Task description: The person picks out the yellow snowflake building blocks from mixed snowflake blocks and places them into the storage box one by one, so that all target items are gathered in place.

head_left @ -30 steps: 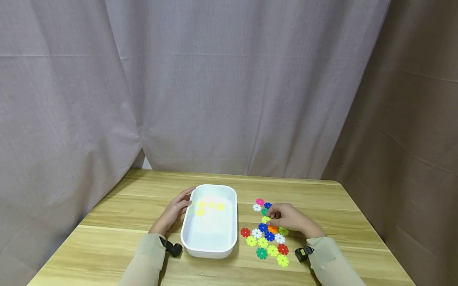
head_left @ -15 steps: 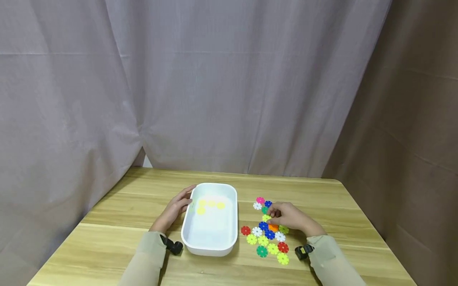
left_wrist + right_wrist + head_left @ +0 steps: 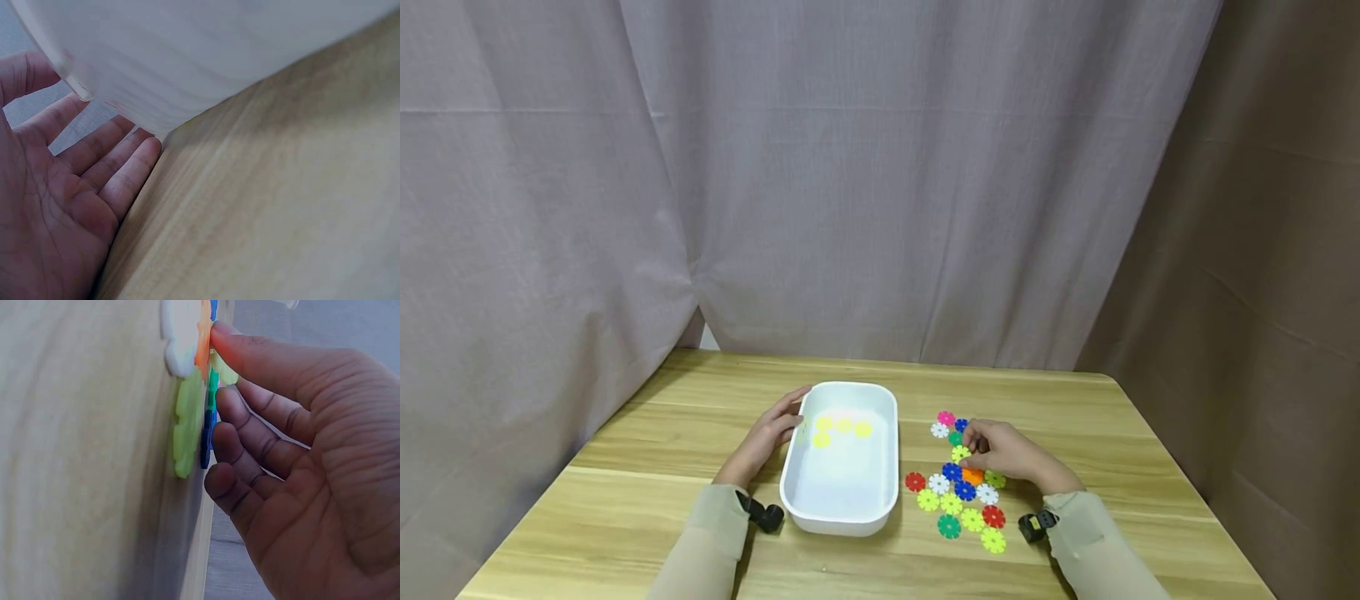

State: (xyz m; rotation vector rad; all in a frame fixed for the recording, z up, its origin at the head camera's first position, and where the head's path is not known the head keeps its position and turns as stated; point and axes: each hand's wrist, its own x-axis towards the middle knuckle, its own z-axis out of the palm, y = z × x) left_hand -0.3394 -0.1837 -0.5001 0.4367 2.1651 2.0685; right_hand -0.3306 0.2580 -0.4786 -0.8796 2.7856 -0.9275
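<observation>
In the head view, the left hand (image 3: 769, 437) touched the side of the white tub (image 3: 842, 492) while the right hand (image 3: 1011, 454) bent over a yellow-green disc (image 3: 959, 453) to the tub's right, apparently picking up a piece. In the left wrist view, that grip was relaxed, its straight fingers against the tub. In the right wrist view, whether the other grip pinched anything could not be told; the next move seemed to call for a secure thumb-and-finger hold.
</observation>
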